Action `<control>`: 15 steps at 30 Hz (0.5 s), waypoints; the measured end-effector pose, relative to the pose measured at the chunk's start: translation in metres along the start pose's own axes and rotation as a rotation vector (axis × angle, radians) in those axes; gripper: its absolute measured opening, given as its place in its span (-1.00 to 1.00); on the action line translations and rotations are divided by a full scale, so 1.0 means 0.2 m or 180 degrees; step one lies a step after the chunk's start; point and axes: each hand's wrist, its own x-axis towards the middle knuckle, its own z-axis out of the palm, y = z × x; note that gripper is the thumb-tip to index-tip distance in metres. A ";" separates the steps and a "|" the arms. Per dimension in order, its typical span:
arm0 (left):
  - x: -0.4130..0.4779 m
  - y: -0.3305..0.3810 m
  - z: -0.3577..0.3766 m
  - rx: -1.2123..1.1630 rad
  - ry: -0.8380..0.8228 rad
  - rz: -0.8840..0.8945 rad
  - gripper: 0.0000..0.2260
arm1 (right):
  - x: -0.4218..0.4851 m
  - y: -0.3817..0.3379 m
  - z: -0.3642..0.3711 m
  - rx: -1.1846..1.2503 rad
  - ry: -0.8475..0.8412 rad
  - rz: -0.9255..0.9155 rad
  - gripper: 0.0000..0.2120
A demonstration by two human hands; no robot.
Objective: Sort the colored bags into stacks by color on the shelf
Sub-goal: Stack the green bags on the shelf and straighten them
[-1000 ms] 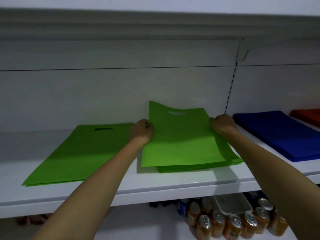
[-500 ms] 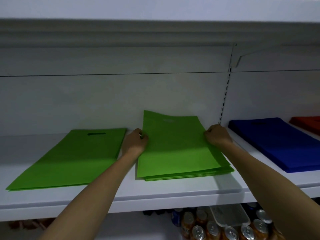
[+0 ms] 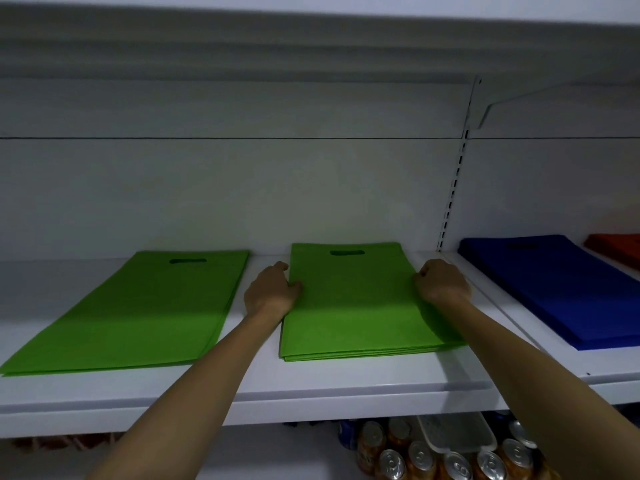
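A white metal shelf (image 3: pixel 311 386) carries four flat piles of non-woven fabric bags with die-cut handle slots. In the middle lies a neat stack of bright green bags (image 3: pixel 356 306), its handle end toward the back wall and its layered edges showing at the front. The left hand (image 3: pixel 272 292) sits at the stack's left edge, fingers curled inward with the thumb against the green fabric — it is closed loosely at the edge, though whether it actually pinches a bag cannot be told from this angle. The right hand (image 3: pixel 441 282) is at the stack's right edge, knuckles up and fingers bent down onto the fabric; it too presses or grips the edge, and the view does not settle which. Both forearms reach in from the bottom of the frame.

To the left, apart from the middle stack, a second pile of green bags (image 3: pixel 138 313) lies flat and slightly skewed, its near corner reaching almost to the shelf's front lip. To the right, beyond a slotted upright rail (image 3: pixel 452 199) on the back wall, a stack of deep blue bags (image 3: pixel 561 285) rests on the neighbouring shelf section, and past it, at the frame's edge, a sliver of orange-red bags (image 3: pixel 620 247) shows.

Below the shelf stand drink cans with silver tops (image 3: pixel 450 459), and a clear plastic tray (image 3: pixel 457 433) lies across some of them.
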 end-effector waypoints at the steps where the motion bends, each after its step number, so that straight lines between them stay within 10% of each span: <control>1: 0.00 0.00 0.01 0.0048 0.0000 0.0004 -0.51 | 0.00 0.00 0.01 -0.0021 0.0004 0.0013 -0.74; 15: 0.03 0.01 -0.01 0.0267 -0.0092 0.0162 -0.63 | 0.00 0.00 0.00 -0.0242 -0.0240 -0.0067 -0.73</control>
